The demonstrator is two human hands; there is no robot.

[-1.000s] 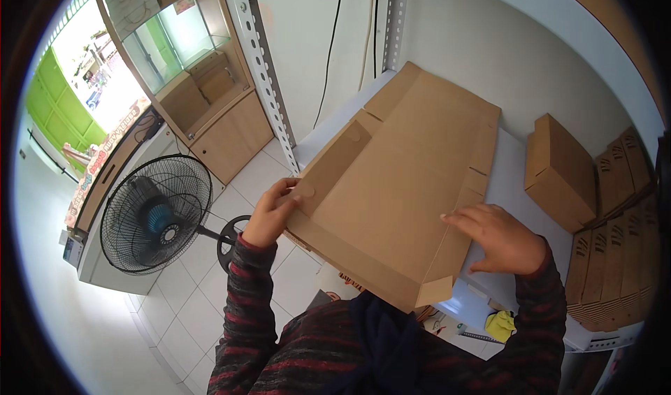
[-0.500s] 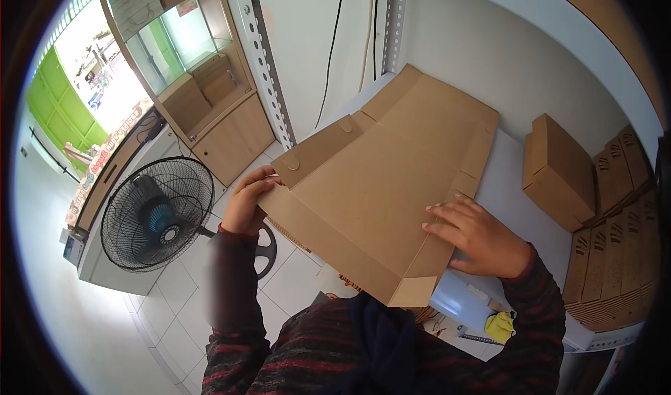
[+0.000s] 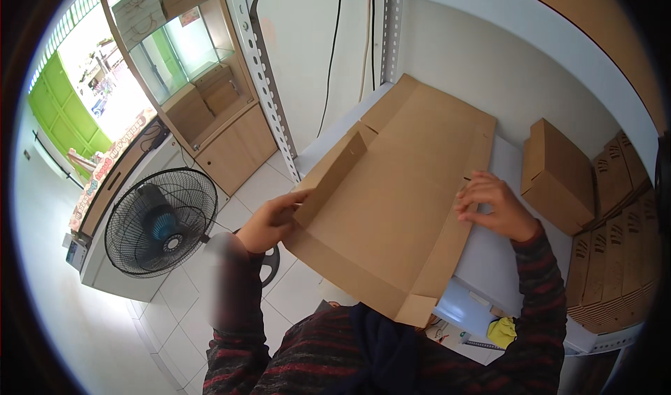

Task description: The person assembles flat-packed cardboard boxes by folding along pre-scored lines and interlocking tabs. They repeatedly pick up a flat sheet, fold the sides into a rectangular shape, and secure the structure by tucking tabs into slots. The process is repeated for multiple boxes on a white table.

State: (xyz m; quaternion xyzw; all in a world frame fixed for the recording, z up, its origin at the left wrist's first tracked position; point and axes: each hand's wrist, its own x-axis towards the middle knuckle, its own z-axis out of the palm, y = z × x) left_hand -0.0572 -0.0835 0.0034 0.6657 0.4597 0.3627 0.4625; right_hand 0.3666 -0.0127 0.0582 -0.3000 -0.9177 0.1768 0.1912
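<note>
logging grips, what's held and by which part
Left hand: the unfolded cardboard box, by its raised left flap. Right hand: at its right edge, grip unclear.

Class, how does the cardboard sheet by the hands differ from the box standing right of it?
The cardboard sheet is spread open with a side flap raised; the box is folded up. The sheet covers more of the picture than the box. Both are brown cardboard.

Cannot fully see the white shelf [image 3: 489, 255] beneath the unfolded brown cardboard box [image 3: 391, 185], nor the blurred red-striped left sleeve [image 3: 241, 290].
</note>
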